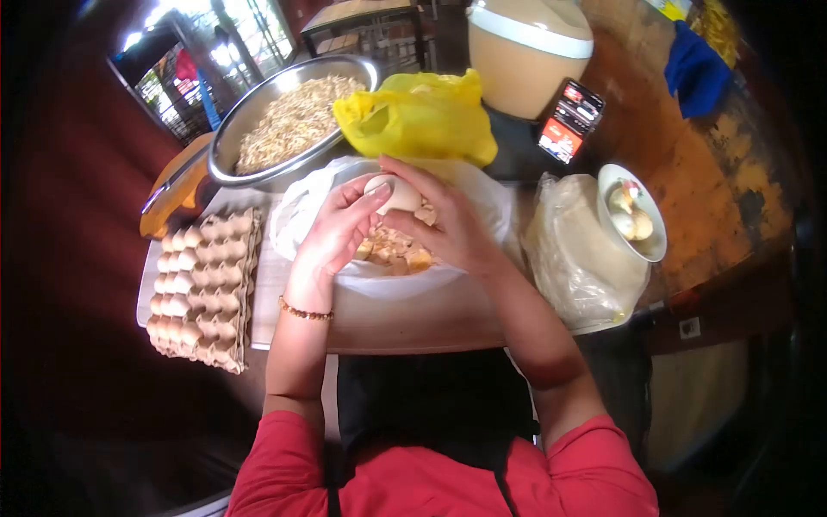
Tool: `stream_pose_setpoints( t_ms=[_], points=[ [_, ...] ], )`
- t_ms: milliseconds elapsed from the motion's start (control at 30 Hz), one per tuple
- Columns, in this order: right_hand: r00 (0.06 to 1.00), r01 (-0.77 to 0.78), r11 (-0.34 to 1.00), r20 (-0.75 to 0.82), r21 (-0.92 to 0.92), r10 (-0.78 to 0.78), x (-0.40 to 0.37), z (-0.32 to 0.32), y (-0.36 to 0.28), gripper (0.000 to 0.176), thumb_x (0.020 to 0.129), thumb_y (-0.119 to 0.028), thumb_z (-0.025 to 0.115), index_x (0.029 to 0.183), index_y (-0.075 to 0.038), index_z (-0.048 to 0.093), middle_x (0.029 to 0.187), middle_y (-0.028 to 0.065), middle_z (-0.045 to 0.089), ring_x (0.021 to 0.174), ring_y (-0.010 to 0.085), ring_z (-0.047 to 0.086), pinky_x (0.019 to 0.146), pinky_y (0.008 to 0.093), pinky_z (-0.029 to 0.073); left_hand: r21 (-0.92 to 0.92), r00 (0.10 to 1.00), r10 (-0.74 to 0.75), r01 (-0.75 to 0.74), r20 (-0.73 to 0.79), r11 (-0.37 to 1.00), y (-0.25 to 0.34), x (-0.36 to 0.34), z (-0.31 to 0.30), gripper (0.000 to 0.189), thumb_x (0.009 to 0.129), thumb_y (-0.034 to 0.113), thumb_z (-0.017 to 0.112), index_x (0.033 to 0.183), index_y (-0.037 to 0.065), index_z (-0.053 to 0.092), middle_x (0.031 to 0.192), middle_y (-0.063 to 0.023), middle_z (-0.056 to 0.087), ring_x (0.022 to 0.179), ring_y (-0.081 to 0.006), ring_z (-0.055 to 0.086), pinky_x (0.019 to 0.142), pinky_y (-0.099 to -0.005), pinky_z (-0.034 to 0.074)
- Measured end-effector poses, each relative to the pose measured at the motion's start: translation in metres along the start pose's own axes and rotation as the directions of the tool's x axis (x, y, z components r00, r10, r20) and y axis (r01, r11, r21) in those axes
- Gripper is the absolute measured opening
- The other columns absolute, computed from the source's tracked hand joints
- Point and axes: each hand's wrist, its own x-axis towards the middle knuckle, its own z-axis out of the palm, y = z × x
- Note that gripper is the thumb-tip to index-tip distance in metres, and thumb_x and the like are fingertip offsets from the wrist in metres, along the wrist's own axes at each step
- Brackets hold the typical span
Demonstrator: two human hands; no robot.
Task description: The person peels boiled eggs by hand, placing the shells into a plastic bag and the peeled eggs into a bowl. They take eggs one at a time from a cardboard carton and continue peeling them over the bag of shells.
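A pale egg [403,195] is held between both hands above a white plastic bag [297,207] lined open on the table. My left hand [340,220], with a beaded bracelet on the wrist, has its thumb and fingers on the egg's left side. My right hand [457,226] curves round the egg from the right. Below them, brownish shell-like pieces [401,252] lie inside the bag. To the left stands a cardboard egg tray [226,276], with eggs [178,283] in its left part and bare hollows on its right.
Behind the hands are a steel basin [226,178] of light shreds and a yellow bag [413,121]. A phone [570,121] leans near a beige container [530,65]. At right are a clear plastic bag [573,250] and a white bowl [648,246] holding eggs.
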Motion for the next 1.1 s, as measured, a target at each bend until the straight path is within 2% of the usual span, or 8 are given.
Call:
stream_pose_setpoints(
  t_ms=[100,167,300,367,600,667,800,1100],
  points=[
    [0.998,-0.048,0.999,-0.047,0.022,0.049,0.002,-0.011,0.006,0.052,0.085,-0.010,0.068,0.132,-0.003,0.050,0.124,0.0126,0.059,0.114,0.0183,0.056,0.095,0.0297,0.044,0.018,0.998,-0.023,0.022,0.050,1.000,-0.011,0.021,-0.012,0.030,0.094,0.015,0.058,0.117,-0.002,0.057,0.102,-0.0043,0.065,0.087,-0.0069,0.061,0.074,-0.0203,0.049],
    [0.997,-0.010,0.999,-0.073,-0.051,0.006,0.000,-0.012,0.017,0.051,0.085,-0.016,0.067,0.131,-0.003,0.050,0.115,0.0191,0.063,0.104,0.0290,0.062,0.088,0.0340,0.047,0.015,0.998,0.013,-0.014,0.056,1.000,-0.018,0.024,-0.010,0.030,0.094,0.016,0.058,0.117,-0.002,0.058,0.100,-0.0038,0.065,0.085,-0.0060,0.061,0.072,-0.0199,0.048],
    [0.998,-0.063,0.997,-0.022,-0.040,0.062,-0.001,-0.009,0.010,0.048,0.086,-0.015,0.065,0.131,-0.003,0.051,0.116,0.0193,0.062,0.105,0.0284,0.062,0.089,0.0342,0.047,0.083,1.000,-0.024,0.024,0.000,0.996,-0.012,0.013,-0.006,0.030,0.095,0.017,0.057,0.118,-0.003,0.058,0.100,-0.0038,0.065,0.084,-0.0059,0.060,0.072,-0.0202,0.048],
    [0.999,0.007,0.999,-0.039,-0.032,-0.008,-0.001,-0.003,0.009,0.047,0.087,-0.016,0.064,0.131,-0.004,0.051,0.118,0.0194,0.062,0.107,0.0289,0.062,0.089,0.0342,0.047,0.094,1.000,0.019,-0.018,-0.010,0.995,-0.016,0.010,-0.009,0.031,0.095,0.019,0.056,0.118,-0.003,0.058,0.100,-0.0042,0.065,0.085,-0.0060,0.060,0.072,-0.0204,0.048],
    [1.000,-0.011,0.998,0.011,-0.055,0.012,-0.002,0.000,0.014,0.047,0.089,-0.017,0.062,0.132,-0.003,0.050,0.120,0.0197,0.060,0.111,0.0294,0.060,0.090,0.0342,0.047,0.195,0.998,0.049,-0.040,-0.037,0.980,-0.017,0.006,-0.014,0.031,0.094,0.021,0.058,0.115,-0.001,0.061,0.097,-0.0026,0.066,0.082,-0.0047,0.059,0.071,-0.0207,0.046],
    [0.999,-0.034,0.999,0.009,-0.043,0.034,-0.002,0.003,0.015,0.046,0.089,-0.017,0.061,0.132,-0.003,0.050,0.119,0.0199,0.061,0.109,0.0299,0.061,0.090,0.0348,0.047,0.241,0.998,0.002,0.012,-0.056,0.970,-0.015,0.004,-0.017,0.031,0.094,0.023,0.059,0.113,-0.001,0.062,0.094,-0.0011,0.066,0.080,-0.0038,0.056,0.069,-0.0198,0.044],
    [1.000,-0.007,0.999,0.002,-0.047,0.007,-0.002,0.005,0.018,0.045,0.090,-0.017,0.060,0.132,-0.002,0.050,0.118,0.0202,0.061,0.108,0.0308,0.061,0.089,0.0353,0.047,0.270,0.998,0.013,0.005,-0.064,0.963,-0.015,0.005,-0.017,0.031,0.093,0.025,0.060,0.112,0.000,0.063,0.093,-0.0006,0.066,0.079,-0.0033,0.055,0.068,-0.0195,0.043],
    [0.999,0.043,0.984,-0.007,-0.175,-0.045,-0.001,0.005,0.019,0.038,0.095,-0.015,0.051,0.130,-0.002,0.050,0.118,0.0207,0.060,0.108,0.0323,0.060,0.091,0.0364,0.047,0.336,0.994,0.078,-0.048,-0.075,0.940,-0.018,0.007,-0.019,0.033,0.091,0.025,0.062,0.113,0.000,0.064,0.097,-0.0005,0.067,0.082,-0.0033,0.055,0.067,-0.0199,0.042]
  ],
)
